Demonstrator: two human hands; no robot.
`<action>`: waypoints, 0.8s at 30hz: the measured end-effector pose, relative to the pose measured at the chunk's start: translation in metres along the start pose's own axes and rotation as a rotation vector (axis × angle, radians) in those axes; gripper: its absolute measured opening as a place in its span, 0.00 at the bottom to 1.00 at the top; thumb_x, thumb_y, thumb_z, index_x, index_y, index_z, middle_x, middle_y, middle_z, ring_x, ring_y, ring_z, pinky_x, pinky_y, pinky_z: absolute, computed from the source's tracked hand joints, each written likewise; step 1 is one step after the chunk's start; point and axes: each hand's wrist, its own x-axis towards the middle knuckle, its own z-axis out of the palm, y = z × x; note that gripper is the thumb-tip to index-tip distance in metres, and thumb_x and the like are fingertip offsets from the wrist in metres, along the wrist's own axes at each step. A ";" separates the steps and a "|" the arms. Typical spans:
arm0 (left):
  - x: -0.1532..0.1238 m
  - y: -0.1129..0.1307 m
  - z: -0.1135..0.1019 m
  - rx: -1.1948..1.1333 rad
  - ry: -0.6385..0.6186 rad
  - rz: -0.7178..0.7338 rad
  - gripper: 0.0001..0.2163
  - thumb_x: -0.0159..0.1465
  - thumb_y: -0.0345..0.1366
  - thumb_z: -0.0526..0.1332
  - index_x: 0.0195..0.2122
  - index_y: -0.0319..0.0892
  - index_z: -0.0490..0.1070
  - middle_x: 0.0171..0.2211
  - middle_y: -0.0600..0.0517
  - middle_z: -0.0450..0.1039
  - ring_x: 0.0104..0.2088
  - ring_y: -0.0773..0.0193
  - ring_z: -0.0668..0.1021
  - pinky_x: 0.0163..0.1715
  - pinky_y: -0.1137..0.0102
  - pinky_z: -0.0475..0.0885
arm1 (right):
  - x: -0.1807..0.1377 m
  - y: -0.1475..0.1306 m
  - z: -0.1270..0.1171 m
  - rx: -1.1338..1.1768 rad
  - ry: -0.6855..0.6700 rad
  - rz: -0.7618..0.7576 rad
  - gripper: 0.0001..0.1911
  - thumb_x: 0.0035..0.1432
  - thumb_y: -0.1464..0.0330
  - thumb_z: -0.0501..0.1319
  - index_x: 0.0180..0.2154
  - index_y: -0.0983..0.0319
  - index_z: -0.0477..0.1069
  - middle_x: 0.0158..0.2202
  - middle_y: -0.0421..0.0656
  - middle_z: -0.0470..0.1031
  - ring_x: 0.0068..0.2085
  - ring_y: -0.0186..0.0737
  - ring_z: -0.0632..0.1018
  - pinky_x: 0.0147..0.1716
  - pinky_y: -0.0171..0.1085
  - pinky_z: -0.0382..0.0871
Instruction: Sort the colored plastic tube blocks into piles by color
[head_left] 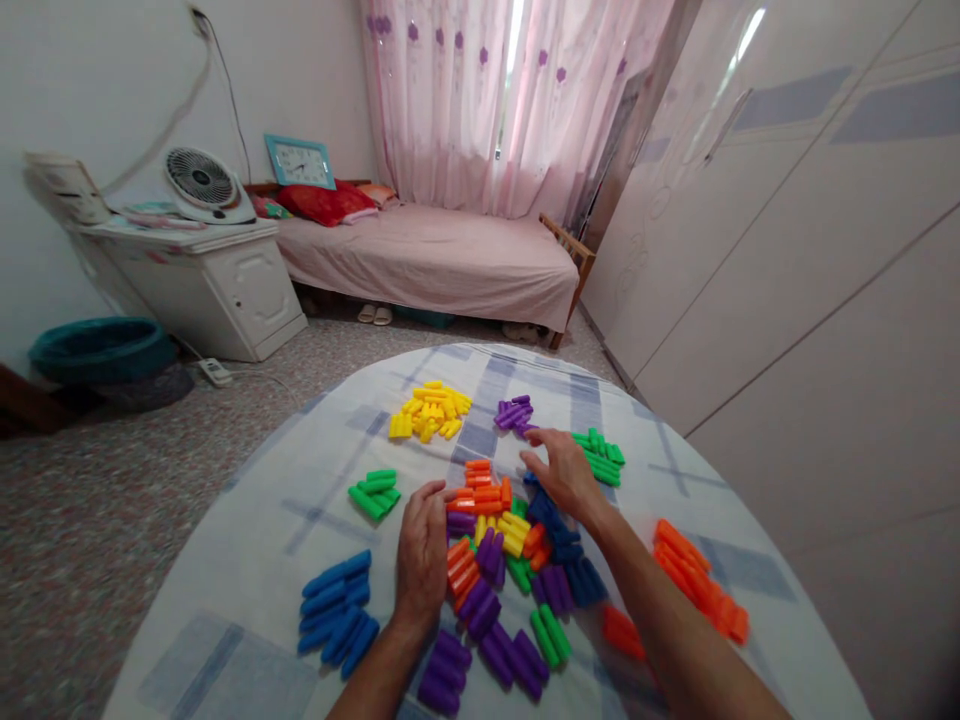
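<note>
My left hand rests on edge at the left side of a mixed pile of plastic blocks shaped like joined tubes. Its fingers are stretched out, with the tips against orange blocks. My right hand is over the pile's far right side, thumb and forefinger apart. The forefinger tip is beside a small purple group; whether it touches is unclear. Dark blue blocks lie below that hand, and green blocks are just right of it. Purple blocks spread along the pile's near side.
Separate groups lie on the cloth-covered round table: yellow blocks, green blocks, blue blocks and orange blocks. Beyond stand a bed, a white cabinet with a fan, and a wardrobe.
</note>
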 end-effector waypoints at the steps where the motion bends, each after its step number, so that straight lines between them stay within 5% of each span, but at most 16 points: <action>1: 0.000 0.000 0.000 0.005 -0.003 0.003 0.20 0.68 0.44 0.43 0.42 0.43 0.72 0.51 0.47 0.67 0.55 0.60 0.67 0.56 0.62 0.60 | -0.014 -0.002 -0.001 0.059 -0.020 -0.056 0.15 0.59 0.64 0.54 0.47 0.60 0.69 0.44 0.45 0.74 0.47 0.41 0.71 0.46 0.39 0.60; 8: 0.001 -0.004 0.000 0.019 0.010 0.019 0.19 0.68 0.45 0.44 0.42 0.42 0.72 0.50 0.47 0.68 0.54 0.60 0.68 0.55 0.62 0.62 | -0.067 -0.020 0.011 -0.022 -0.079 -0.147 0.13 0.59 0.68 0.54 0.44 0.56 0.71 0.41 0.44 0.74 0.51 0.45 0.67 0.47 0.43 0.57; 13: 0.002 -0.006 0.000 0.031 0.004 0.013 0.19 0.67 0.45 0.45 0.42 0.43 0.73 0.50 0.48 0.68 0.53 0.60 0.69 0.55 0.63 0.63 | -0.066 -0.020 0.017 -0.004 -0.043 -0.150 0.17 0.56 0.69 0.56 0.48 0.57 0.69 0.42 0.45 0.72 0.49 0.44 0.67 0.50 0.45 0.54; 18: 0.002 -0.006 0.001 0.003 -0.010 -0.005 0.19 0.67 0.46 0.45 0.42 0.43 0.72 0.50 0.47 0.67 0.53 0.60 0.68 0.55 0.62 0.63 | -0.064 -0.010 0.016 0.156 -0.109 -0.119 0.11 0.51 0.72 0.56 0.37 0.58 0.73 0.37 0.42 0.72 0.44 0.42 0.69 0.45 0.41 0.59; 24: 0.002 -0.007 0.001 -0.017 -0.020 0.000 0.18 0.67 0.45 0.45 0.41 0.43 0.72 0.50 0.48 0.67 0.54 0.60 0.67 0.56 0.62 0.60 | -0.052 0.027 -0.002 0.406 -0.014 0.013 0.13 0.55 0.66 0.54 0.40 0.61 0.73 0.38 0.43 0.75 0.42 0.41 0.73 0.44 0.40 0.64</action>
